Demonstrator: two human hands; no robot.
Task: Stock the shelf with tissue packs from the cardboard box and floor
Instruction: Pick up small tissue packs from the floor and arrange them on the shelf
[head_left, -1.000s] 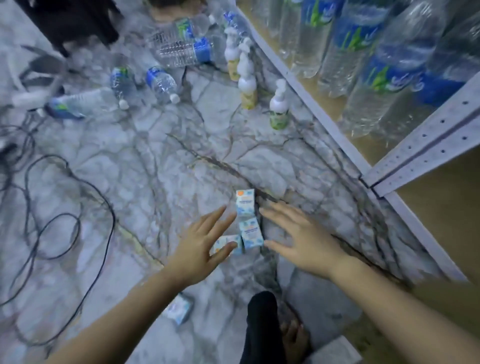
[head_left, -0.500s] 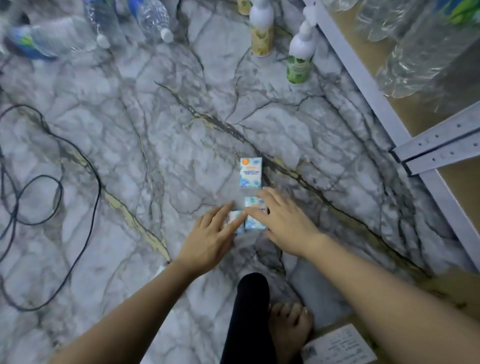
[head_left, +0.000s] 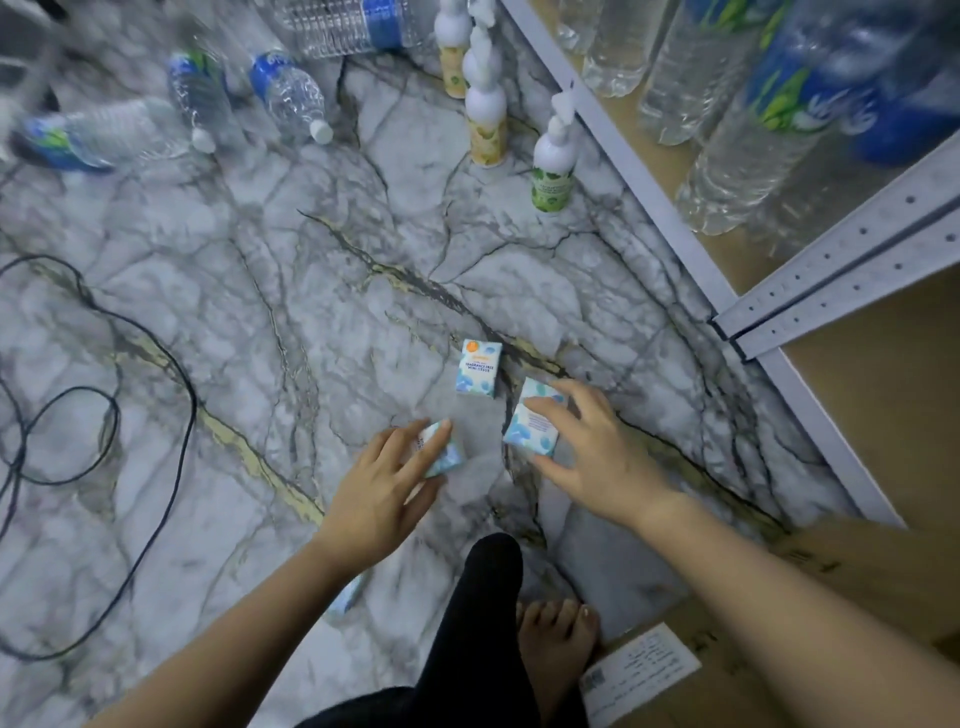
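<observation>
A marble-patterned floor (head_left: 218, 291) fills most of the view, with a metal shelf (head_left: 649, 171) running along its right side and tall water bottles (head_left: 737, 145) standing on the shelf's wooden board. A cardboard box (head_left: 810, 566) sits at the lower right, partly behind the right forearm. More water bottles (head_left: 291, 96) lie on their sides at the top left, pump bottles (head_left: 485, 117) stand near the shelf edge, and a black cable (head_left: 156, 374) loops across the left. The left hand (head_left: 382, 493) grips one tissue pack (head_left: 441, 452) between fingers and thumb, low over the floor. The right hand (head_left: 597, 452) pinches a second pack (head_left: 532, 423), tilted, just beside the first. A third pack (head_left: 479, 369) lies flat on the floor just beyond both hands, untouched. Another pack (head_left: 345, 603) peeks out under the left forearm.
</observation>
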